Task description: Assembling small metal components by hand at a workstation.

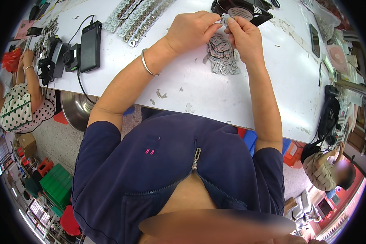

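A small, flat, silver-grey metal plate (224,19) is pinched up off the white bench (183,91) between the fingertips of both bare hands: the left hand (194,32) grasps it from the left, the right hand (245,38) from the right, with neither clearly nearer. Its long axis seems to run away from the person, though fingertips cover part of it. A loose heap of similar grey metal plates (225,61) lies on the person's side of the held piece, just beside the right wrist, so the right hand is the nearer to it. Slanting rows of silver plates with round discs (140,22) lie off to the left, past the left hand. Just beyond the hands, a black square-framed cooling fan (248,10) has print on its hub, mostly too small to make out; pink marks on the dark navy zipped top (162,171) form no legible word.
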Demonstrator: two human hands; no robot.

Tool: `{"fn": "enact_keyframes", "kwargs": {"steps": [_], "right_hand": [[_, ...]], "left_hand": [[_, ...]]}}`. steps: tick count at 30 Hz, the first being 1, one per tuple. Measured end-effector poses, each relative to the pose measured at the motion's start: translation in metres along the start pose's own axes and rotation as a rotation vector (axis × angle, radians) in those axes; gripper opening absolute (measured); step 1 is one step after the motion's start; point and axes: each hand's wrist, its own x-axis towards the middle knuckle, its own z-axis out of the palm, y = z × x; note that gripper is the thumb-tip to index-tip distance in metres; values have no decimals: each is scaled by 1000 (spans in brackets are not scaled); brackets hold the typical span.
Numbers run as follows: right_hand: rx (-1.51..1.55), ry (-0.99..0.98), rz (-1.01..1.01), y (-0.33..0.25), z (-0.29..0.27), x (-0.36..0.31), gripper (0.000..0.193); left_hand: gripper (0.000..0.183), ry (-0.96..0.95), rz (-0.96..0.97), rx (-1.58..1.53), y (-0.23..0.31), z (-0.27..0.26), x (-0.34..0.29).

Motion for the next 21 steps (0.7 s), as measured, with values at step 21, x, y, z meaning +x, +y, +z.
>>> {"fn": "enact_keyframes", "kwargs": {"steps": [21], "right_hand": [[178, 40, 54, -9, 5, -32, 21]], "left_hand": [[22, -10, 49, -37, 18, -8, -9]]}}
